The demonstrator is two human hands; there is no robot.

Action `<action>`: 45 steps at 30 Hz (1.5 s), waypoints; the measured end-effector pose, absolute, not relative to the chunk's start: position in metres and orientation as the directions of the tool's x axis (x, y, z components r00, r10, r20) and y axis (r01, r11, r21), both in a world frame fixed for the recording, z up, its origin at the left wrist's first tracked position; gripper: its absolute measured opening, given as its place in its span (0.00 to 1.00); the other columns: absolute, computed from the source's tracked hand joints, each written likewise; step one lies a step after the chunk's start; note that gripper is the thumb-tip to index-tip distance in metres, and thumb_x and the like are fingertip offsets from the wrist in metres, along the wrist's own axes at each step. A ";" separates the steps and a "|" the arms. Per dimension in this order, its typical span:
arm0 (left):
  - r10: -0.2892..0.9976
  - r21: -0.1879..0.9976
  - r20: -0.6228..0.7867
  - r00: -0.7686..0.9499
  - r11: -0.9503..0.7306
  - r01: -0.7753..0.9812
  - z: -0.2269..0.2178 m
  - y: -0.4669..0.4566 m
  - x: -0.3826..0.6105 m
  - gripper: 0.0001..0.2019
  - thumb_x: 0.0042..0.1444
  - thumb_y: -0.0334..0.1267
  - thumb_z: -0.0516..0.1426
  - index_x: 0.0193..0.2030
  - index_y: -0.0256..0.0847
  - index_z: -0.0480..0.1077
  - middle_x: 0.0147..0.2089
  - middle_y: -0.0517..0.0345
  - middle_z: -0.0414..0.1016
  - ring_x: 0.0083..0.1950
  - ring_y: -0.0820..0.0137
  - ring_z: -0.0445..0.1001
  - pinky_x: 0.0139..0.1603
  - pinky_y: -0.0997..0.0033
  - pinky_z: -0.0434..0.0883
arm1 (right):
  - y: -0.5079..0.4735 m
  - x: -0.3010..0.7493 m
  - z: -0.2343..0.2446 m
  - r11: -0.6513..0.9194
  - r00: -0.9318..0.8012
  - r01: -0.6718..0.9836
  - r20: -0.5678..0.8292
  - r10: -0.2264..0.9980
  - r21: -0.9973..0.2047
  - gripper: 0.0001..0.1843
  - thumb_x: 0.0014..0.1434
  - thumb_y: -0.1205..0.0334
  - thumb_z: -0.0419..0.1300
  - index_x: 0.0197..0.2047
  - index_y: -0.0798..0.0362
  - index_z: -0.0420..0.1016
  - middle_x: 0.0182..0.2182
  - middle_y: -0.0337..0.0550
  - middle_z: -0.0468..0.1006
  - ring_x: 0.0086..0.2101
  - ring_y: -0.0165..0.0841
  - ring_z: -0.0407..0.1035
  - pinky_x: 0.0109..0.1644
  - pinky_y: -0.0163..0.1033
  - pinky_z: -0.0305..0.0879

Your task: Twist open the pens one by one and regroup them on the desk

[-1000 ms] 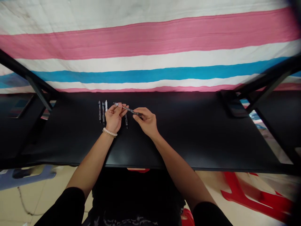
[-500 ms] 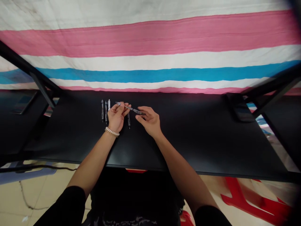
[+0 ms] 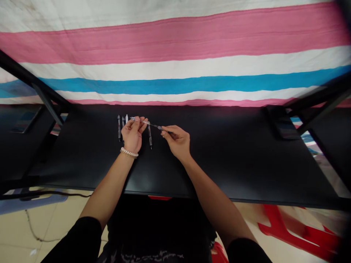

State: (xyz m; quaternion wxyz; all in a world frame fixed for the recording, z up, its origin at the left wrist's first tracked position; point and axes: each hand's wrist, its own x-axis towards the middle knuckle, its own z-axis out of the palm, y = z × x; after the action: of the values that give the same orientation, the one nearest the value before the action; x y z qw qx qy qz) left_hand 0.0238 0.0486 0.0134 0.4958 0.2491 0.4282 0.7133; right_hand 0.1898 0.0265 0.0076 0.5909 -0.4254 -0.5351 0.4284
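My left hand (image 3: pixel 132 137) is closed, pinching the clear barrel of a pen (image 3: pixel 144 121) between thumb and fingers. My right hand (image 3: pixel 178 141) is closed on the pen's dark grip part (image 3: pixel 160 128), right of the barrel. A thin dark length, seemingly the refill, shows between the two parts. Left of my left hand lie a dark pen (image 3: pixel 119 128), a second dark pen (image 3: pixel 123 121) partly covered by that hand, and a white pen (image 3: pixel 126 118). Another dark pen (image 3: pixel 150 138) lies on the table between my hands.
The black table (image 3: pixel 233 160) stretches out both ways. At its right end lies a dark phone-like object (image 3: pixel 282 122). Black frame bars (image 3: pixel 48 104) rise at both sides, with a striped cloth (image 3: pixel 175 69) behind. A red stool (image 3: pixel 290 230) stands on the floor at right.
My right hand has moved slightly right and its fingers have closed on the grip part. The grip has drawn away from the barrel, and more of the thin length shows between them.
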 end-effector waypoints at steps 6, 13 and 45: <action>0.923 0.864 -0.079 -0.378 -0.126 -0.488 0.013 0.048 0.026 0.13 0.53 0.43 0.70 0.35 0.40 0.73 0.38 0.56 0.82 0.42 0.69 0.83 0.50 0.66 0.78 | 0.026 0.189 0.002 0.244 0.028 0.028 0.245 0.969 -0.969 0.09 0.59 0.55 0.68 0.41 0.47 0.84 0.37 0.44 0.83 0.36 0.35 0.78 0.42 0.44 0.78; 0.960 0.878 -0.067 -0.272 -0.073 -0.473 0.012 0.039 0.040 0.15 0.52 0.45 0.70 0.39 0.40 0.73 0.40 0.55 0.83 0.43 0.68 0.83 0.51 0.64 0.78 | 0.023 0.188 -0.003 0.192 0.012 0.073 0.193 0.981 -0.979 0.16 0.62 0.47 0.63 0.39 0.51 0.82 0.31 0.44 0.82 0.29 0.33 0.77 0.36 0.42 0.78; 0.979 0.843 -0.076 -0.191 -0.039 -0.536 0.018 0.041 0.033 0.13 0.54 0.44 0.69 0.42 0.43 0.74 0.41 0.56 0.81 0.45 0.67 0.82 0.53 0.63 0.76 | 0.024 0.192 0.005 0.108 -0.214 0.053 0.095 0.972 -0.993 0.24 0.63 0.38 0.59 0.42 0.53 0.77 0.24 0.38 0.78 0.21 0.27 0.70 0.25 0.33 0.66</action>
State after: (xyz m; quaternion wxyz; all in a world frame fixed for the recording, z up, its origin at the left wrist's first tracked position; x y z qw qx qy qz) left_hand 0.0326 0.0409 0.0180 0.5704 0.2811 0.3937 0.6639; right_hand 0.1923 0.0244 0.0054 0.4527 -0.4335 -0.5910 0.5078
